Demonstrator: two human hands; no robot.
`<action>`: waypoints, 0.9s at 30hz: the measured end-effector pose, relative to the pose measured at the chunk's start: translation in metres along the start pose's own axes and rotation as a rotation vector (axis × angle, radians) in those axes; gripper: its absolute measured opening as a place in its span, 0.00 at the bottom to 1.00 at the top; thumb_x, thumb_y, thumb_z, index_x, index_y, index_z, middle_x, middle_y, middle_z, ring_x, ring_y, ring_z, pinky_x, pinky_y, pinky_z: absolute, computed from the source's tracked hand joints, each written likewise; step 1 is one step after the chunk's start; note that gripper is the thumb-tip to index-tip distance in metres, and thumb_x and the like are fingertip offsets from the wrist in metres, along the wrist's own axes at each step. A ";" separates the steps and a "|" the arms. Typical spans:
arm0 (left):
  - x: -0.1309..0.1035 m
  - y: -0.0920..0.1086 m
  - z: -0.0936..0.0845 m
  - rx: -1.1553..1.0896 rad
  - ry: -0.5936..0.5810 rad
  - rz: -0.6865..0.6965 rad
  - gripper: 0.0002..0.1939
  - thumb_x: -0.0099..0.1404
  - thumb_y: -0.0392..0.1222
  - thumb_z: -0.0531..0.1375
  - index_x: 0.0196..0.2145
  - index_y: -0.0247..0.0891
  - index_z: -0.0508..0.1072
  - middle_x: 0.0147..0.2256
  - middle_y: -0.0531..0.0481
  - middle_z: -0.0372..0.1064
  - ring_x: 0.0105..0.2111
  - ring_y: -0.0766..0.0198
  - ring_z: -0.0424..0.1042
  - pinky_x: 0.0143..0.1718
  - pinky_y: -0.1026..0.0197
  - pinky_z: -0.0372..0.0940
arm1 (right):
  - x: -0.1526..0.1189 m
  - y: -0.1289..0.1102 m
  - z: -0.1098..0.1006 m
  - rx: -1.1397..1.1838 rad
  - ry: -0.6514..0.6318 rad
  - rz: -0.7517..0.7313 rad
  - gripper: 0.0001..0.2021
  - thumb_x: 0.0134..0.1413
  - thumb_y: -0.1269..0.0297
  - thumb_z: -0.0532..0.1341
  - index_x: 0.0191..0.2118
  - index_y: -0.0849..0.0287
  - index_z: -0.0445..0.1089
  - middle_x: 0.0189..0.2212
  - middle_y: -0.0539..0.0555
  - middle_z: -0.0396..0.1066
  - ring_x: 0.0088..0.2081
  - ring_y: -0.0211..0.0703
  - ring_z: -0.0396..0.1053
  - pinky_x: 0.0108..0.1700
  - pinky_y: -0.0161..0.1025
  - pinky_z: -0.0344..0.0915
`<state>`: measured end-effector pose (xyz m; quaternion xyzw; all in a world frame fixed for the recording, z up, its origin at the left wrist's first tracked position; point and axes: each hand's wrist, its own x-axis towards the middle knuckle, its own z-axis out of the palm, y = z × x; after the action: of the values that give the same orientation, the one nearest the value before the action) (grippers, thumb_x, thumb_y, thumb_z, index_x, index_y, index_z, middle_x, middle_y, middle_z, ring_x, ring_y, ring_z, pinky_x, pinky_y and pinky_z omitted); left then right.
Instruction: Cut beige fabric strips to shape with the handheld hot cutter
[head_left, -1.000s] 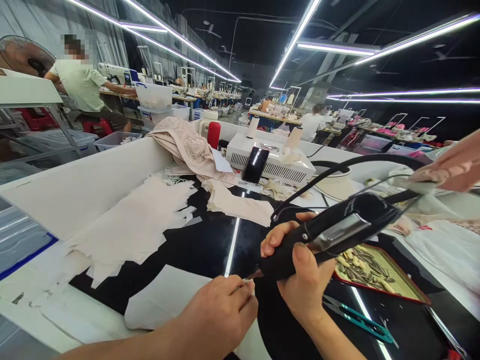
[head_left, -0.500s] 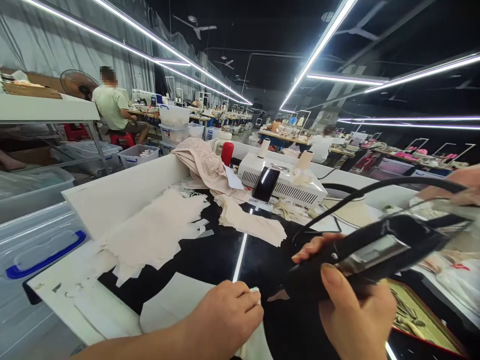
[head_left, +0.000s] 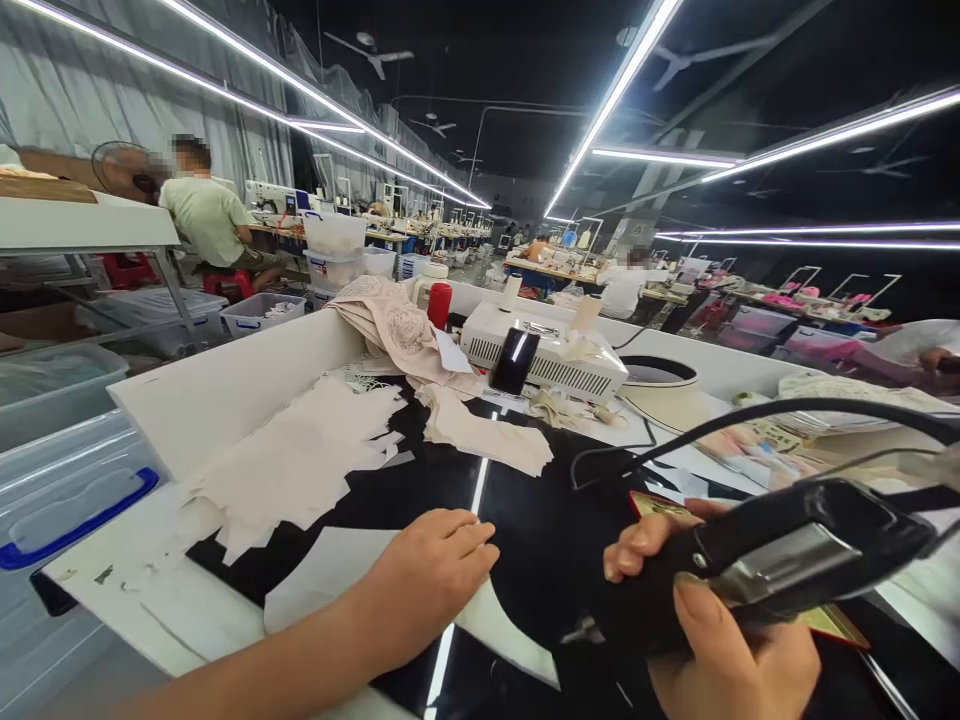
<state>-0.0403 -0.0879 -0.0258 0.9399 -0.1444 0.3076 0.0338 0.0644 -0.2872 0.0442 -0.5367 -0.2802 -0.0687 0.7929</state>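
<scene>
My left hand [head_left: 427, 580] rests palm down over a pale cut piece [head_left: 504, 632] on the glossy black tabletop [head_left: 397, 500]; its fingers are together and partly bent, and the palm side is hidden. On the right, my right hand [head_left: 720, 630] is wrapped round a black handheld tool [head_left: 795, 550] with a silver plate and a thick black cable [head_left: 795, 405]. The metal tip [head_left: 583, 630] of the tool points left, just above the black surface. Under my left forearm lies a white sheet [head_left: 322, 575].
Cream fabric pieces [head_left: 300, 465] are piled at the left, another piece [head_left: 487, 430] lies ahead. Behind stand a phone [head_left: 514, 360], a white box [head_left: 544, 350] and a red spool [head_left: 439, 305]. A red-rimmed tray [head_left: 840, 628] sits under my right hand. A person [head_left: 210, 220] sits far left.
My right hand and the tool have moved slightly right and down. My left hand has moved a little left and up, its fingers less curled. The view has shifted right.
</scene>
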 end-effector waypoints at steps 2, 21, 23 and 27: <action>0.001 0.005 -0.009 -0.038 0.017 0.025 0.12 0.74 0.24 0.56 0.48 0.34 0.75 0.52 0.46 0.78 0.53 0.56 0.76 0.59 0.53 0.71 | 0.001 0.000 0.003 0.024 -0.010 -0.018 0.18 0.58 0.58 0.73 0.51 0.50 0.72 0.31 0.50 0.72 0.30 0.41 0.70 0.31 0.40 0.74; 0.007 0.044 -0.019 -0.177 -0.027 0.221 0.08 0.78 0.28 0.56 0.43 0.31 0.75 0.36 0.49 0.73 0.38 0.60 0.74 0.43 0.57 0.74 | -0.012 0.004 0.005 0.129 -0.082 0.006 0.19 0.60 0.58 0.72 0.54 0.49 0.69 0.35 0.47 0.72 0.30 0.39 0.72 0.33 0.39 0.72; 0.009 0.044 -0.014 -0.180 -0.030 0.211 0.09 0.77 0.27 0.56 0.41 0.32 0.75 0.34 0.50 0.72 0.36 0.60 0.73 0.40 0.58 0.72 | -0.012 0.005 0.004 0.135 -0.091 0.001 0.19 0.61 0.58 0.72 0.54 0.49 0.69 0.35 0.47 0.72 0.31 0.39 0.72 0.33 0.38 0.72; 0.012 0.047 -0.002 -0.179 0.013 0.211 0.08 0.75 0.26 0.58 0.38 0.33 0.74 0.31 0.51 0.70 0.33 0.60 0.71 0.36 0.58 0.70 | -0.012 0.005 0.003 0.144 -0.115 -0.018 0.18 0.63 0.60 0.70 0.55 0.48 0.69 0.36 0.47 0.72 0.32 0.38 0.72 0.34 0.38 0.73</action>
<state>-0.0460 -0.1350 -0.0185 0.9107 -0.2692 0.3013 0.0857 0.0553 -0.2844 0.0347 -0.4787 -0.3344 -0.0246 0.8115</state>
